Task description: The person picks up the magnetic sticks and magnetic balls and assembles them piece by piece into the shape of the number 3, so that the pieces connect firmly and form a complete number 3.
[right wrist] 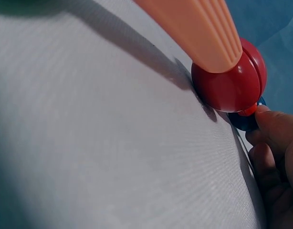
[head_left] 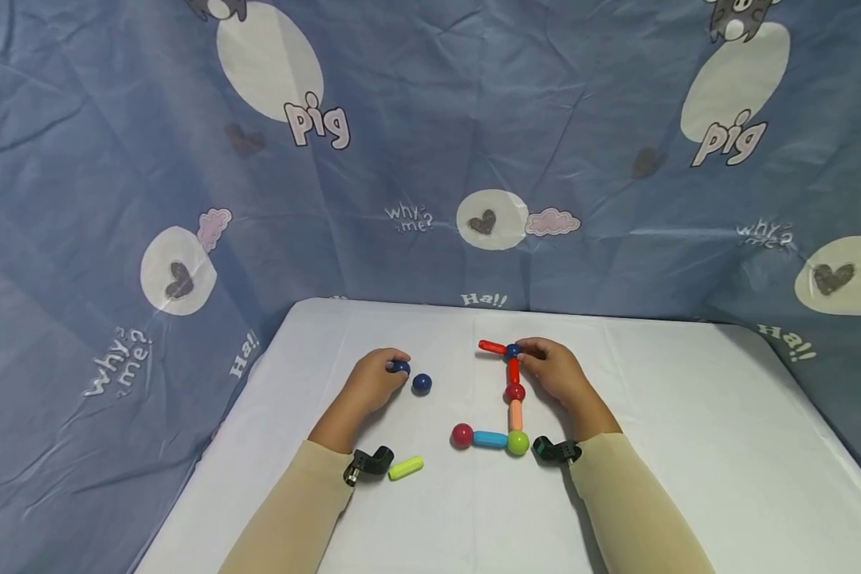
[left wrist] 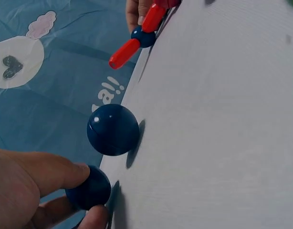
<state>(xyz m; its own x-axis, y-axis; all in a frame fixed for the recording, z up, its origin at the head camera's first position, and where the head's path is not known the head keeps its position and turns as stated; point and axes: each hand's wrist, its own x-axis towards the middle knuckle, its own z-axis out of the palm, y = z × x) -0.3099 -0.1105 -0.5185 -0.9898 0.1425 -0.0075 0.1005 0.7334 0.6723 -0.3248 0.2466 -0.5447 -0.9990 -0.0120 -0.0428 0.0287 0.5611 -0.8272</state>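
Observation:
Between thumb and fingers, my left hand pinches a dark blue ball. A second blue ball lies just to its right on the table. My right hand pinches another blue ball at the far corner of a joined chain of rods and balls. From that ball a red rod points left, and another red rod runs to a red ball. An orange rod, green ball, blue rod and crimson ball continue the chain.
A loose yellow-green rod lies beside the left wrist's camera. The white table ends at the back against a blue printed curtain. Both forearms reach in from the front edge.

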